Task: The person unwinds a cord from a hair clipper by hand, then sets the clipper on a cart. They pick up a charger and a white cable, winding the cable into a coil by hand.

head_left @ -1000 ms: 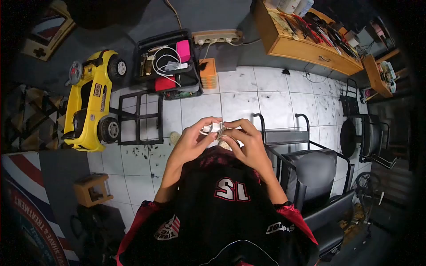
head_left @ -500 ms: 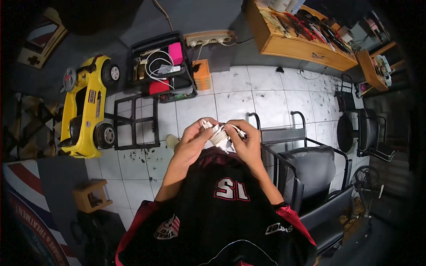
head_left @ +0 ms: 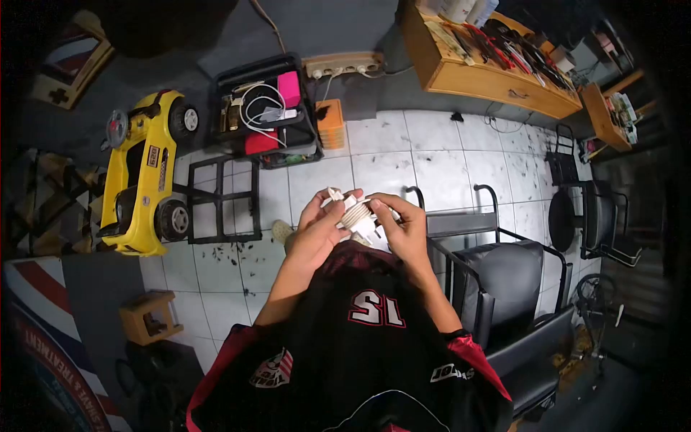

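Observation:
A white cable [head_left: 356,216], wound in a small bundle, is held between both hands in front of the black shirt. My left hand [head_left: 317,227] grips its left side, with a white cable end showing above the fingers. On the right side, my right hand [head_left: 402,225] pinches the coil between thumb and fingers. A white block-like piece [head_left: 366,229] shows just below the windings, between the hands; its exact form is hard to make out.
A black cart [head_left: 266,108] with cables and a pink box stands at upper left, beside orange trays [head_left: 330,126]. A yellow toy car [head_left: 140,173] is at left. Black chairs [head_left: 504,281] stand at right, below a wooden counter [head_left: 475,72] with tools.
The bundle has turned slightly in the hands, and more of the white block-like piece shows beneath it. My right hand's fingers have shifted over the coil.

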`<action>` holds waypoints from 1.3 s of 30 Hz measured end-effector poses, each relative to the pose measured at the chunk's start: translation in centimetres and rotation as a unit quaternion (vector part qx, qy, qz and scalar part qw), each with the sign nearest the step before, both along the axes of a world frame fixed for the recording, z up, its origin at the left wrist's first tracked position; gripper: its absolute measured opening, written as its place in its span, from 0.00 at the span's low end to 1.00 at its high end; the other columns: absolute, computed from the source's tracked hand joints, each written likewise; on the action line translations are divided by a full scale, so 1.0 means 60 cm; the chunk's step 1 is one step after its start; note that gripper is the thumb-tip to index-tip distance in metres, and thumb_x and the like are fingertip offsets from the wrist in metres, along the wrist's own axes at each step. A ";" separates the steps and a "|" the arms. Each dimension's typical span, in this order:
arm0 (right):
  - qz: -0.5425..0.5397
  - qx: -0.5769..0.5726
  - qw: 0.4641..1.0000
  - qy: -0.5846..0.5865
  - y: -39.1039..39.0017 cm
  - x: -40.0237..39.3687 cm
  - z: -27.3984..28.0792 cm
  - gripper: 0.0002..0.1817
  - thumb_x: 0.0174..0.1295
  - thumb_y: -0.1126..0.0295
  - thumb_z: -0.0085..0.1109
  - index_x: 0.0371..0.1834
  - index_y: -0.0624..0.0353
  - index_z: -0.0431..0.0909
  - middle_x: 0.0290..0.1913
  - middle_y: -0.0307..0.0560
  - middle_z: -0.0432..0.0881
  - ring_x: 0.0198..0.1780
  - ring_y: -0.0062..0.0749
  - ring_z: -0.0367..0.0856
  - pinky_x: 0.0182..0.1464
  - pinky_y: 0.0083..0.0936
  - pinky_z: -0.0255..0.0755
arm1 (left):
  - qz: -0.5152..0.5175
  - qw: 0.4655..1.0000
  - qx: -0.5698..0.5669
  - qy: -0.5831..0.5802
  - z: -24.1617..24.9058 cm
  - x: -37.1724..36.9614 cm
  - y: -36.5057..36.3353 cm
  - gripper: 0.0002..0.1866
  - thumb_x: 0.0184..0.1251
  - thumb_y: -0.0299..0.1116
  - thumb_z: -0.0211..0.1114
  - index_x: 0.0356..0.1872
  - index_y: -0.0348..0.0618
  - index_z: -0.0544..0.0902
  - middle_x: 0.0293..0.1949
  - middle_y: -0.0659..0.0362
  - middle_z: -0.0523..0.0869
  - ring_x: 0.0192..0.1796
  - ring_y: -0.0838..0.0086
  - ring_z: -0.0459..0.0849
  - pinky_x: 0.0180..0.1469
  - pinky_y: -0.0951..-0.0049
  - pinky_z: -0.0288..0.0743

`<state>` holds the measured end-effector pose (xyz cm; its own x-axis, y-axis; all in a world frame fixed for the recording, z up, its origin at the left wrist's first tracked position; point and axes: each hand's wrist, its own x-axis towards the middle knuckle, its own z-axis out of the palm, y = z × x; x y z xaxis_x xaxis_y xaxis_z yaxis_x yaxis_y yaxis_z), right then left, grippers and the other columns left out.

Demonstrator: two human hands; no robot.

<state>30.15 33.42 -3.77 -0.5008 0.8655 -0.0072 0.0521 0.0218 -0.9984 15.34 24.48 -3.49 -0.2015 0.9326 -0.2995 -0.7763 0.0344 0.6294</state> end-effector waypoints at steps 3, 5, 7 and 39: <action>0.040 0.080 0.996 -0.002 -0.003 -0.005 0.004 0.10 0.63 0.76 0.59 0.44 0.68 0.83 0.38 0.53 0.85 0.38 0.30 0.83 0.41 0.21 0.74 | 0.028 0.998 -0.007 -0.053 -0.019 -0.008 0.006 0.14 0.75 0.36 0.54 0.57 0.44 0.72 0.54 0.54 0.79 0.56 0.66 0.79 0.58 0.60 0.75; 0.047 0.126 0.991 -0.008 -0.012 -0.009 0.004 0.11 0.62 0.77 0.59 0.47 0.65 0.83 0.39 0.52 0.83 0.38 0.31 0.82 0.40 0.23 0.75 | 0.033 0.996 -0.022 -0.080 -0.034 -0.017 0.001 0.15 0.75 0.39 0.54 0.56 0.43 0.73 0.51 0.55 0.79 0.54 0.68 0.79 0.56 0.61 0.75; 0.055 0.195 0.979 -0.019 -0.014 -0.009 -0.002 0.12 0.63 0.78 0.57 0.49 0.64 0.83 0.40 0.50 0.82 0.37 0.28 0.81 0.40 0.22 0.74 | 0.023 0.994 -0.027 -0.102 -0.031 -0.015 0.001 0.19 0.75 0.42 0.53 0.59 0.42 0.72 0.49 0.56 0.80 0.49 0.69 0.80 0.52 0.63 0.77; 0.028 0.146 0.988 -0.047 -0.046 -0.014 0.015 0.09 0.59 0.75 0.63 0.41 0.68 0.82 0.34 0.53 0.83 0.31 0.35 0.83 0.35 0.25 0.74 | -0.022 0.931 -0.067 0.358 0.004 0.019 -0.030 0.19 0.73 0.34 0.58 0.59 0.36 0.69 0.36 0.57 0.79 0.22 0.81 0.75 0.21 0.81 0.68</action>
<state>29.31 30.63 -2.88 -0.5573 0.8083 0.1898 0.1345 0.3135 -0.9400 16.50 22.69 -3.27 -0.3569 0.9087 -0.2166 -0.1549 0.1710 0.9730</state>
